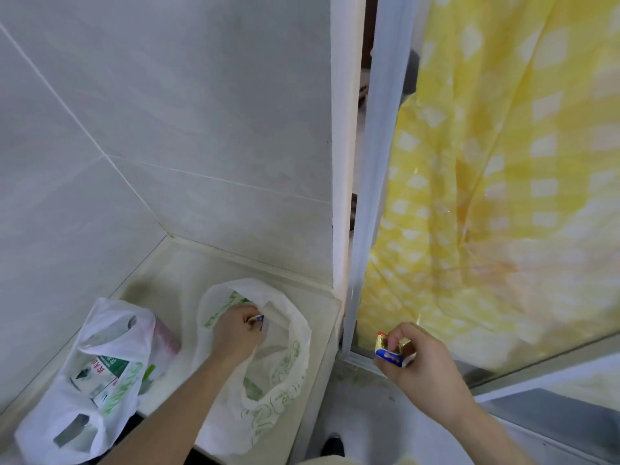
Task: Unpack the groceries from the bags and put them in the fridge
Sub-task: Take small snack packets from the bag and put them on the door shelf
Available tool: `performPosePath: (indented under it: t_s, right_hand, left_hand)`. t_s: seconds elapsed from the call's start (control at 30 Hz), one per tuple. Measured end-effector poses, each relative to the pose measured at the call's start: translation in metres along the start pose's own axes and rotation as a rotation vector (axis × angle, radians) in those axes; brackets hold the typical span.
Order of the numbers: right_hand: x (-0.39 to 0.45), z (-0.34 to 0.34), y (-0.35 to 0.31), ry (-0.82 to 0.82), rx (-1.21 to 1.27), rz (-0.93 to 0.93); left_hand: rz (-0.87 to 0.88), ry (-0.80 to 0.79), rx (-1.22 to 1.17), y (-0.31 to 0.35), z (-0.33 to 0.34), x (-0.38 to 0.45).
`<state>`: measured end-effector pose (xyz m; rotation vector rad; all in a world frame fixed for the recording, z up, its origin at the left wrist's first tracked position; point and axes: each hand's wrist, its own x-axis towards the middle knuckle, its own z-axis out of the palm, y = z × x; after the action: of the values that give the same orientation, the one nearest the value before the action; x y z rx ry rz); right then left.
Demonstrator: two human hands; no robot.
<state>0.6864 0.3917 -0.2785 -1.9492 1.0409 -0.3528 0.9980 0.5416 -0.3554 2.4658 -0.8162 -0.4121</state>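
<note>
A: Left bag (100, 360) on the surface (188, 263), cartons inside, untouched. Left hand (236, 333)?

B: In the right bag (268, 357), grip pinching a small packet (258, 319) to lift out. Right hand (422, 360) holds a blue-gold packet (392, 352) clear, probably fridge-bound.

Both forearms are bare to the frame's edge, with no sleeve, watch or ring visible.

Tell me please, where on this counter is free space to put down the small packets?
Bare counter shows in the back corner, bordered by the two tiled walls and the bags. The front is crowded: the left bag with a carton, and the right bag, where the left hand pinches a packet. The right hand holds its packet off the counter.
</note>
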Motion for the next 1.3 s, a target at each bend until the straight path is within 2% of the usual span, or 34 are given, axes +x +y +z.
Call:
performPosePath:
  t_s: [0.13,0.27,0.4,0.63,1.0,1.3]
  right_hand:
    - [-0.013,-0.019,0.004,0.029,0.099,0.023]
    - [-0.035,-0.063,0.012,0.108,0.190,0.054]
    - [-0.064,-0.124,0.029,0.240,0.263,0.111]
    - [-0.148,-0.236,0.068,0.606,0.355,0.210]
    - [-0.311,-0.352,0.112,1.228,0.283,0.393]
    - [-0.395,-0.398,0.122,1.661,0.083,0.734]
  left_hand:
    - [-0.009,0.076,-0.264,0.040,-0.033,-0.035]
    - [0.072,-0.009,-0.506,0.134,-0.031,-0.071]
    - [0.220,-0.234,-0.655,0.246,-0.007,-0.115]
    - [0.550,-0.589,-0.698,0.410,0.048,-0.186]
    - [0.837,-1.207,-0.721,0.576,0.154,-0.318]
    - [1.068,-1.651,-0.630,0.699,0.223,-0.421]
